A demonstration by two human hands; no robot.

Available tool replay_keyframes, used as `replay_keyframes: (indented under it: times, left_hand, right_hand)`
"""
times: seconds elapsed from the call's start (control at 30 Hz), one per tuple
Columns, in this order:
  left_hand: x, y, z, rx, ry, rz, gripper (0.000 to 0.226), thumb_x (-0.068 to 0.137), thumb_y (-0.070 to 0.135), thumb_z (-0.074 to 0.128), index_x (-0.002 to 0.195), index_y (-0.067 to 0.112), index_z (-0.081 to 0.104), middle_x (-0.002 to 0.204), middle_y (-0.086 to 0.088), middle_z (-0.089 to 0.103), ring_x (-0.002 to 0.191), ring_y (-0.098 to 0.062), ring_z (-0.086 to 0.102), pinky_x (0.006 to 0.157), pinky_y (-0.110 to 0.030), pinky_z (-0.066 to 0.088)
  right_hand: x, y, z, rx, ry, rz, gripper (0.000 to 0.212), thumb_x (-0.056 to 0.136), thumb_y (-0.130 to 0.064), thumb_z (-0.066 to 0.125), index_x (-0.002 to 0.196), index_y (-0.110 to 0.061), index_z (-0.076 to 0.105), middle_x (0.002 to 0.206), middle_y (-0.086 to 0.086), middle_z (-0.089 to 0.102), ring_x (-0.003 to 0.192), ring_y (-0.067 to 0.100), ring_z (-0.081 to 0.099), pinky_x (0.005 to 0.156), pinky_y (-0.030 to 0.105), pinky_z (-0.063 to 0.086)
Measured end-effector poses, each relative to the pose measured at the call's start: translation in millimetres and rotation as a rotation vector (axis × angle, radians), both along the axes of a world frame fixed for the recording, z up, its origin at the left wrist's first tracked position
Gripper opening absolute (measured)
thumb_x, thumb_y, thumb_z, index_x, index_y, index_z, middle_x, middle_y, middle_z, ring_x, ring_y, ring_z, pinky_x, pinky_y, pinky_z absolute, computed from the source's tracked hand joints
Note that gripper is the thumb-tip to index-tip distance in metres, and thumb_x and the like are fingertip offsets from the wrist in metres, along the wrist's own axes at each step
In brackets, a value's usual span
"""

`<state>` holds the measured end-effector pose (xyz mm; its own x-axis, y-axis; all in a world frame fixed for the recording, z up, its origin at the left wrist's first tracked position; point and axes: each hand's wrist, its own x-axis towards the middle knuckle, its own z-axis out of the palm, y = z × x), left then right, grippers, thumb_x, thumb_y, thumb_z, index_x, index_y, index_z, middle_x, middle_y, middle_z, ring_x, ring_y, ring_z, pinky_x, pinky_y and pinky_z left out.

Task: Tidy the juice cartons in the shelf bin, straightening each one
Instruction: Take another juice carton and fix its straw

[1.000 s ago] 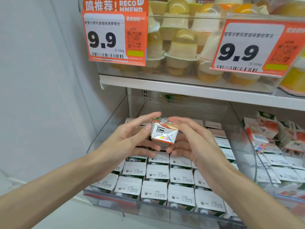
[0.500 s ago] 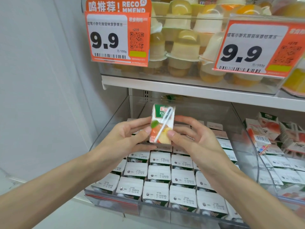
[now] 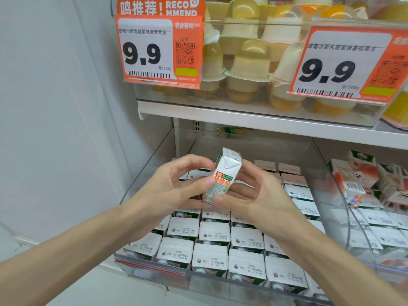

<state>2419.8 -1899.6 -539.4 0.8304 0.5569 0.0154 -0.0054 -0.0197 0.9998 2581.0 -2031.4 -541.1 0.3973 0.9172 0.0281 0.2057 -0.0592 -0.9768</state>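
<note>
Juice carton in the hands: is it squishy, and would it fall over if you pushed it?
Probably fairly stiff: the juice carton shows sharp, flat sides while the left hand and right hand pinch it. Likely light, since fingertips alone hold it. Being taller than wide, it might tip if nudged.

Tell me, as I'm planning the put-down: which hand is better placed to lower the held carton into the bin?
Likely the right hand: its thumb and fingers wrap the carton low down, while the left hand only pinches its side. The free slot is hidden.
</note>
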Motion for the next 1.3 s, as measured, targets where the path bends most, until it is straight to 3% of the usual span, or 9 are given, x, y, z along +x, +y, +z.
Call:
replay_keyframes:
  times: [0.1, 0.2, 0.4, 0.53, 0.63, 0.83, 1.0, 1.2, 1.3]
  left_hand:
    - [-1, 1, 0, 0.030, 0.031, -0.003, 0.047, 0.089, 0.015, 0.078, 0.132, 0.023, 0.061, 0.138, 0.003, 0.069, 0.120, -0.021, 0.073, 0.095, -0.045, 0.063]
    - [-1, -1, -1, 0.076, 0.077, -0.024, 0.072, 0.089, 0.017, 0.079, 0.149, 0.043, 0.050, 0.145, 0.012, 0.065, 0.121, -0.014, 0.072, 0.099, -0.038, 0.061]
    - [1, -7, 4, 0.063, 0.035, -0.033, 0.041, 0.104, 0.024, 0.060, 0.144, 0.026, 0.061, 0.132, 0.004, 0.074, 0.120, -0.022, 0.073, 0.096, -0.039, 0.063]
    - [0, -8, 7, -0.077, 0.068, -0.019, 0.041, 0.106, 0.041, 0.048, 0.137, 0.023, 0.068, 0.119, -0.010, 0.079, 0.107, -0.033, 0.078, 0.092, -0.039, 0.064]
    - [-1, -5, 5, -0.109, 0.063, -0.029, 0.040, 0.108, 0.037, 0.044, 0.137, 0.022, 0.067, 0.119, -0.013, 0.079, 0.107, -0.035, 0.078, 0.092, -0.039, 0.064]
    - [1, -4, 7, -0.086, 0.094, 0.005, 0.039, 0.100, 0.037, 0.060, 0.137, 0.027, 0.070, 0.116, -0.008, 0.080, 0.105, -0.027, 0.078, 0.094, -0.037, 0.063]
    - [1, -8, 12, -0.029, 0.063, 0.085, 0.057, 0.087, 0.048, 0.071, 0.143, 0.051, 0.059, 0.101, -0.008, 0.080, 0.074, -0.024, 0.070, 0.076, -0.033, 0.065]
    - [1, -11, 12, -0.109, 0.023, -0.027, 0.034, 0.102, 0.052, 0.056, 0.131, 0.046, 0.072, 0.105, -0.014, 0.070, 0.080, -0.024, 0.067, 0.075, -0.039, 0.062]
    - [1, -8, 10, -0.077, 0.039, -0.073, 0.040, 0.103, 0.017, 0.062, 0.131, 0.044, 0.072, 0.118, -0.026, 0.066, 0.088, -0.022, 0.070, 0.076, -0.037, 0.060]
  right_hand:
    - [0, 1, -5, -0.009, 0.059, -0.008, 0.068, 0.084, 0.003, 0.085, 0.135, -0.031, 0.057, 0.131, -0.011, 0.074, 0.119, 0.010, 0.072, 0.106, 0.040, 0.057]
    - [0, 0, -3, 0.014, 0.060, 0.021, 0.059, 0.087, 0.009, 0.079, 0.130, -0.027, 0.061, 0.128, -0.009, 0.075, 0.115, 0.012, 0.074, 0.097, 0.034, 0.062]
    - [0, -1, 4, 0.065, -0.042, 0.001, 0.051, 0.088, -0.012, 0.083, 0.133, -0.031, 0.069, 0.119, -0.018, 0.077, 0.111, 0.002, 0.072, 0.092, 0.022, 0.059]
    - [-1, -1, 9, 0.086, 0.009, -0.049, 0.045, 0.088, -0.030, 0.079, 0.132, -0.035, 0.068, 0.112, -0.017, 0.079, 0.104, 0.002, 0.075, 0.096, 0.026, 0.058]
    - [-1, -1, 9, 0.080, 0.028, -0.072, 0.040, 0.092, -0.034, 0.075, 0.131, -0.036, 0.068, 0.109, -0.015, 0.080, 0.104, 0.003, 0.075, 0.103, 0.033, 0.055]
    - [0, -1, 9, 0.081, 0.113, -0.142, 0.051, 0.099, -0.028, 0.071, 0.144, -0.043, 0.052, 0.106, -0.009, 0.082, 0.092, 0.013, 0.079, 0.101, 0.041, 0.059]
    - [-4, 0, 9, 0.013, 0.149, -0.075, 0.042, 0.100, -0.037, 0.069, 0.137, -0.053, 0.056, 0.108, -0.002, 0.082, 0.103, 0.020, 0.078, 0.109, 0.047, 0.051]
    - [0, 3, 12, -0.048, 0.418, -0.133, 0.032, 0.101, -0.036, 0.066, 0.132, -0.029, 0.067, 0.100, 0.014, 0.081, 0.077, 0.027, 0.076, 0.080, 0.036, 0.060]
    - [4, 6, 11, -0.077, 0.421, -0.176, 0.030, 0.101, -0.041, 0.067, 0.122, -0.021, 0.074, 0.095, 0.017, 0.080, 0.068, 0.025, 0.071, 0.074, 0.035, 0.059]
